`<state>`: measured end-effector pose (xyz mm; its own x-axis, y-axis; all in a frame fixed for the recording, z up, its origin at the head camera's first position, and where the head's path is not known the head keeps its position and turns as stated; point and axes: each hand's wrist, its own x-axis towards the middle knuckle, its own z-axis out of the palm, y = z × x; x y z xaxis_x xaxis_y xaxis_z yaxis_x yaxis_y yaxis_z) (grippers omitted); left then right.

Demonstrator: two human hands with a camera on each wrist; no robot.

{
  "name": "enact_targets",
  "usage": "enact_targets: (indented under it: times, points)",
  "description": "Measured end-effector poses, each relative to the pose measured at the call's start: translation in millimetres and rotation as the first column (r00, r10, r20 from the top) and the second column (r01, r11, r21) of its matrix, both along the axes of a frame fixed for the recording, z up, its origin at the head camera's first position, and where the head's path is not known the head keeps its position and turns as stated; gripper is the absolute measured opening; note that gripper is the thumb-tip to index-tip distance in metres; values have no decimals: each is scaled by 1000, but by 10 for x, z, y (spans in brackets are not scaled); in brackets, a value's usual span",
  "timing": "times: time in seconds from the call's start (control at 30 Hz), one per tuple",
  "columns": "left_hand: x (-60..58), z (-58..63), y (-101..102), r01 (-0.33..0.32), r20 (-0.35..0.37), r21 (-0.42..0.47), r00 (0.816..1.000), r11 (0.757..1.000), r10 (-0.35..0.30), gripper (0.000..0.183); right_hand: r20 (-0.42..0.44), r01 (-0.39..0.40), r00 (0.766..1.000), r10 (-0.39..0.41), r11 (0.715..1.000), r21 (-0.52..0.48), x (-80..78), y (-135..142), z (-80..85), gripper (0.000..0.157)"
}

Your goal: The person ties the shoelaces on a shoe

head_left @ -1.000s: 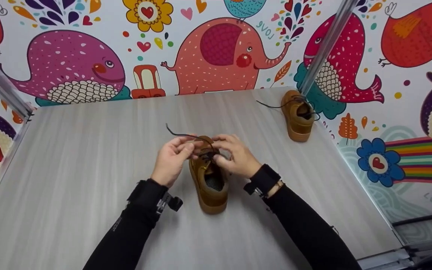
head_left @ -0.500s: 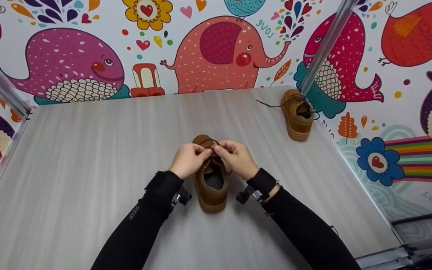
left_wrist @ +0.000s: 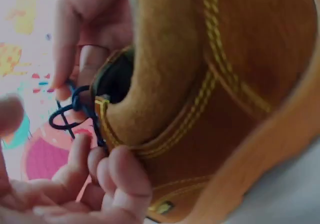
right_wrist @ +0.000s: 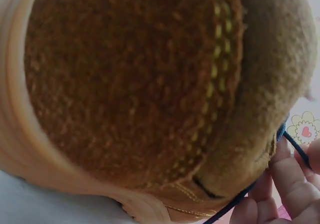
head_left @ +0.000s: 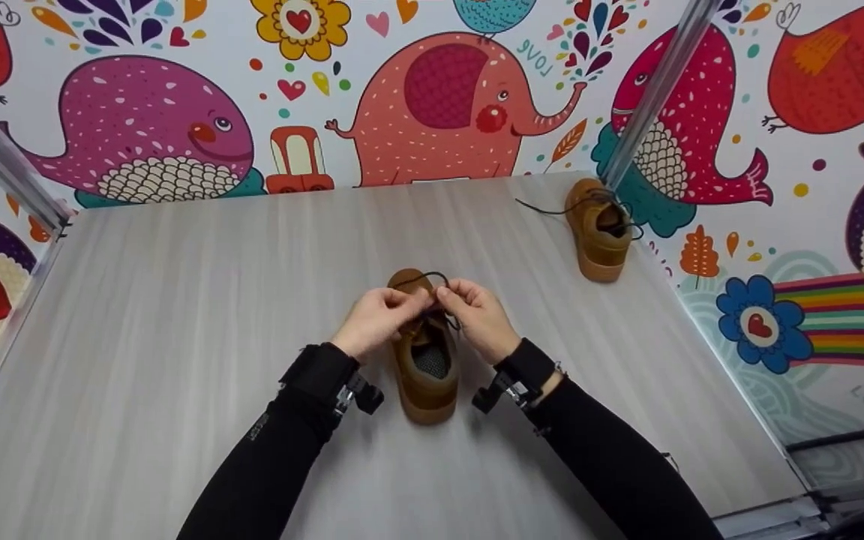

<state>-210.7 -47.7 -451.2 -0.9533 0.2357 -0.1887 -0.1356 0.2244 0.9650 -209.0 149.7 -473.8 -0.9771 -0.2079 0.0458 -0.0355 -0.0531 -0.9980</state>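
A tan-brown lace-up shoe [head_left: 427, 401] stands on the floor, its heel toward me. My left hand [head_left: 376, 322] is at the left of its lacing, thumb and forefinger pinching the dark blue shoelace [head_left: 438, 275]. On the right side, my right hand [head_left: 483, 322] pinches the lace too, its fingertips close to the left hand's. An arc of lace rises over the toe. In the left wrist view a small loop and crossing of the shoelace [left_wrist: 62, 124] sit at the top of the tongue, between both hands' fingers. The right wrist view shows mostly the shoe's heel [right_wrist: 125, 84].
A matching shoe [head_left: 603, 251] with loose laces stands at the back right, close to the corner post [head_left: 661, 90]. Patterned walls [head_left: 439, 112] with cartoon animals enclose the pale wood-grain surface [head_left: 214, 300] at the back and sides.
The left hand came in from the left over the lacing, and both hands' fingertips drew together. The lace's free end at upper left dropped from sight; the hands have since parted slightly.
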Motion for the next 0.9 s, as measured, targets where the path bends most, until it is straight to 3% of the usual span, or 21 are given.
enact_targets:
  times: [0.07, 0.17, 0.2, 0.27, 0.37, 0.5, 0.6, 0.73, 0.9]
  points:
    - [14, -5, 39, -26, -22, -4, 999, 1000, 26, 33, 9, 4, 1000, -4, 1000, -1, 11, 4, 1, 17]
    - [11, -25, 75, -111, 39, 166, 994, 980, 106, 23, 13, 14, 1000, -14, 1000, 2, 15, 27, -11, 20]
    - [9, -35, 73, -144, 86, 260, 988, 955, 125, 22, 17, 27, 999, -27, 1000, 3, 13, 40, -15, 21]
    - [12, -50, 52, -218, 164, 426, 973, 878, 161, 24, 41, 64, 997, -64, 998, 0, 8, 76, -24, 21]
    - [39, -94, -4, -285, 190, 577, 958, 765, 214, 26, 96, 131, 987, -128, 991, -21, -9, 148, -40, 20]
    - [113, -197, -68, -304, 158, 661, 950, 686, 268, 23, 154, 206, 968, -200, 978, -27, -37, 231, -85, 21]
    - [161, -293, -104, -350, 213, 709, 934, 612, 286, 24, 190, 248, 951, -243, 969, -3, -58, 267, -150, 21]
    - [191, -390, -122, -434, 320, 744, 899, 508, 300, 26, 274, 275, 923, -269, 961, 15, -53, 278, -234, 22]
    - [174, -397, -93, -436, 316, 785, 893, 439, 321, 25, 278, 322, 908, -313, 947, 12, -39, 250, -196, 22]
